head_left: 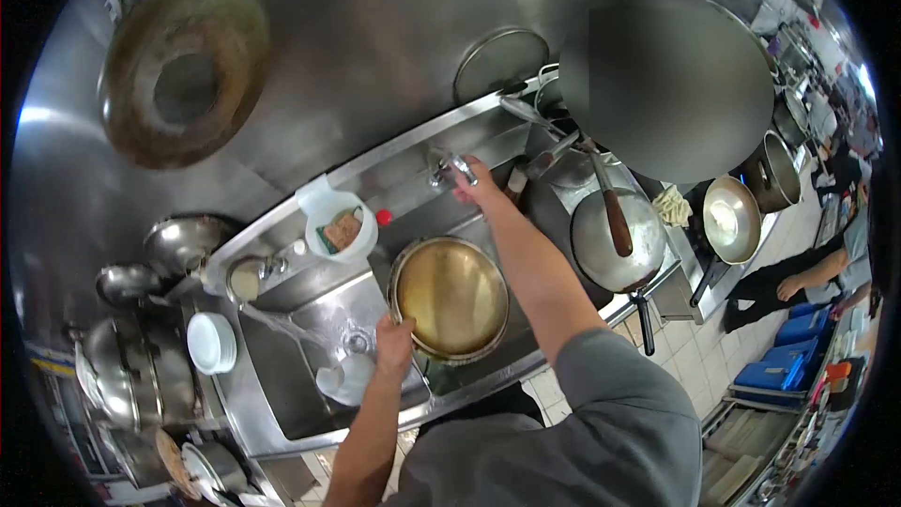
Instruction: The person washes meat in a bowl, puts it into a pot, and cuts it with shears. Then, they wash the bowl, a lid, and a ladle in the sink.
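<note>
My left hand point(394, 342) is closed on the rim of a large round metal pan point(449, 300), whose brownish inside faces up over the sink point(319, 314). Farther back, at the sink's rear wall, my right hand point(475, 184) is closed around the metal faucet point(455, 169). A white container point(340, 223) with sponges in it sits on the back ledge, beside a small red cap point(384, 217). Left of the pan, a whitish plastic jug point(345, 379) lies in the sink basin.
White plates point(212, 343) are stacked at the left. A wok point(619, 239) and frying pan point(731, 221) stand to the right. Metal pots point(141, 374) crowd the far left. Another person's hand point(791, 287) shows at the far right, near blue bins point(779, 364).
</note>
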Available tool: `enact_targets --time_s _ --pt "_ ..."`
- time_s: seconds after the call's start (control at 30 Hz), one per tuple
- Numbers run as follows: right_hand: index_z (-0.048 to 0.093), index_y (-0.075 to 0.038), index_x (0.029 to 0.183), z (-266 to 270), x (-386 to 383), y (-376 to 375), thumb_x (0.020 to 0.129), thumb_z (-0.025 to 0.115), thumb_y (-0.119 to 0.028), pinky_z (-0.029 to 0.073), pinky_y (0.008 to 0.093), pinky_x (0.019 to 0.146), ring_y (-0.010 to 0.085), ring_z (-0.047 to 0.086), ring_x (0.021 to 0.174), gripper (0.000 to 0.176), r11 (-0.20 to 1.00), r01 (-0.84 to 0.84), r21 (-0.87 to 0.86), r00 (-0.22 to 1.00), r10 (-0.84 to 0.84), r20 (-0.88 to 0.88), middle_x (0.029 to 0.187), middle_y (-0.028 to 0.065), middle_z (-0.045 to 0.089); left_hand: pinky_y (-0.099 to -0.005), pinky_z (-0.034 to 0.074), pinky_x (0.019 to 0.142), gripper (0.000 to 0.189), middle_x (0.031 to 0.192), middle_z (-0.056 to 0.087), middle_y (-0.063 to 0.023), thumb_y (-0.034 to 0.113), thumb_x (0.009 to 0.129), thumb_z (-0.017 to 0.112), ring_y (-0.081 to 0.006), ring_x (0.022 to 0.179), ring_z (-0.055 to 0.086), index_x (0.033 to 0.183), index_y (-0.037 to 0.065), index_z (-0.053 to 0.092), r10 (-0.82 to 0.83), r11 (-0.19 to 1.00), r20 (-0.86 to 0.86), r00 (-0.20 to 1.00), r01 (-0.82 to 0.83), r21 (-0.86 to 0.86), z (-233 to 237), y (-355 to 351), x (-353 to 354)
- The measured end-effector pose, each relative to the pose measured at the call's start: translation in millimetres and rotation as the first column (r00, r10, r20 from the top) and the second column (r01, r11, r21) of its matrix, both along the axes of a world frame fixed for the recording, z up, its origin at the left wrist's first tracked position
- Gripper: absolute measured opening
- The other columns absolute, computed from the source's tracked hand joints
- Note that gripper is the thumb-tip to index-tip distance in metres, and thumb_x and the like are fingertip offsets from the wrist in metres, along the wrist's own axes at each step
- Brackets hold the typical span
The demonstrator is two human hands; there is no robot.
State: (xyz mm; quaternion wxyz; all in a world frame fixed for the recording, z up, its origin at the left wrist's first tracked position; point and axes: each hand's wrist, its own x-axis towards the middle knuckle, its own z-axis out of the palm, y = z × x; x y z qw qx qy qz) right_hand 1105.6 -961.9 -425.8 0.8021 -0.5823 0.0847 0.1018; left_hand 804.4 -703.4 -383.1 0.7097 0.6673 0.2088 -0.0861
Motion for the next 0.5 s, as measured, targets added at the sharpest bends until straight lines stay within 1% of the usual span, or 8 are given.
enact_targets --time_s 0.07,0.13,0.2,0.27,0.33,0.4,0.47,0.5 --pt "0.068 -0.009 0.116 -11.3 59.4 1.8 0.096 0.061 -0.037 0.056 0.0418 0.053 0.0238 0.067 0.066 0.035 0.966 -0.243 -0.095 0.945 0.213 -0.247 0.087 0.0075 0.070 -0.0309 0.053 0.074 0.031 0.099 0.071 -0.0064 -0.005 0.085 0.054 -0.0145 0.083 0.065 0.113 -0.001 0.067 0.015 0.999 0.082 0.997 -0.012 -0.030 2.5 -6.1 0.3" --pt "0.071 -0.010 0.109 -74.1 111.9 16.0 0.093 0.066 -0.028 0.055 0.0421 0.053 0.0229 0.068 0.066 0.025 0.893 -0.207 -0.399 0.974 0.152 -0.165 0.086 0.0088 0.071 -0.0307 0.053 0.075 0.030 0.100 0.071 -0.0065 -0.005 0.085 0.055 -0.0147 0.084 0.065 0.113 -0.002 0.066 -0.023 0.998 0.065 0.998 0.020 0.055 6.8 -1.7 -0.4" --pt "0.068 -0.011 0.118 -1.3 57.5 9.5 0.089 0.069 -0.019 0.054 0.0406 0.055 0.0211 0.068 0.068 0.030 0.950 -0.169 -0.263 0.984 0.150 -0.090 0.087 0.0099 0.071 -0.0305 0.053 0.075 0.030 0.100 0.071 -0.0067 -0.006 0.085 0.056 -0.0148 0.084 0.066 0.113 -0.002 0.066 -0.037 0.992 0.024 0.999 0.033 0.120 19.5 -9.1 -5.1" --pt "0.064 -0.013 0.126 -21.4 44.5 17.9 0.087 0.069 -0.009 0.055 0.0363 0.056 0.0203 0.068 0.072 0.039 0.984 -0.068 0.165 0.994 0.080 -0.070 0.089 0.0099 0.070 -0.0297 0.053 0.074 0.030 0.101 0.071 -0.0063 -0.006 0.085 0.056 -0.0148 0.083 0.066 0.114 -0.003 0.065 0.025 0.992 -0.158 0.987 -0.005 0.125 36.5 -19.1 5.6" --pt "0.058 -0.012 0.130 -32.2 7.4 30.0 0.095 0.062 -0.020 0.057 0.0361 0.055 0.0204 0.069 0.073 0.036 0.972 0.077 0.223 0.946 -0.141 0.290 0.097 0.0108 0.069 -0.0299 0.052 0.073 0.024 0.097 0.072 -0.0059 -0.004 0.085 0.058 -0.0148 0.083 0.066 0.108 -0.003 0.068 -0.019 1.000 0.024 1.000 0.019 -0.021 -4.3 -11.8 15.7" --pt "0.059 -0.008 0.126 8.7 -39.3 33.4 0.100 0.054 -0.019 0.059 0.0370 0.060 0.0209 0.067 0.075 0.029 0.889 0.297 0.349 0.946 -0.224 -0.235 0.093 0.0101 0.067 -0.0306 0.054 0.071 0.021 0.092 0.071 -0.0072 -0.001 0.086 0.060 -0.0160 0.080 0.066 0.106 0.000 0.067 -0.157 0.948 0.016 0.988 0.146 0.284 -10.8 -19.5 32.4" --pt "0.059 -0.004 0.119 22.7 -65.1 24.1 0.102 0.049 -0.018 0.060 0.0371 0.063 0.0208 0.065 0.070 0.024 0.710 0.367 0.601 0.915 -0.161 -0.369 0.086 0.0103 0.065 -0.0300 0.052 0.069 0.017 0.090 0.070 -0.0050 0.001 0.087 0.061 -0.0137 0.076 0.063 0.102 0.001 0.068 -0.238 0.959 0.096 0.966 0.219 0.181 -18.9 -32.0 50.5" --pt "0.061 -0.003 0.112 34.5 -74.1 16.6 0.103 0.049 -0.019 0.060 0.0369 0.064 0.0207 0.066 0.072 0.021 0.663 0.460 0.591 0.881 -0.257 -0.397 0.086 0.0108 0.065 -0.0318 0.051 0.071 0.018 0.087 0.069 -0.0079 0.002 0.085 0.061 -0.0157 0.077 0.064 0.101 0.000 0.068 -0.323 0.904 0.131 0.937 0.265 0.336 -30.9 -31.2 64.1"
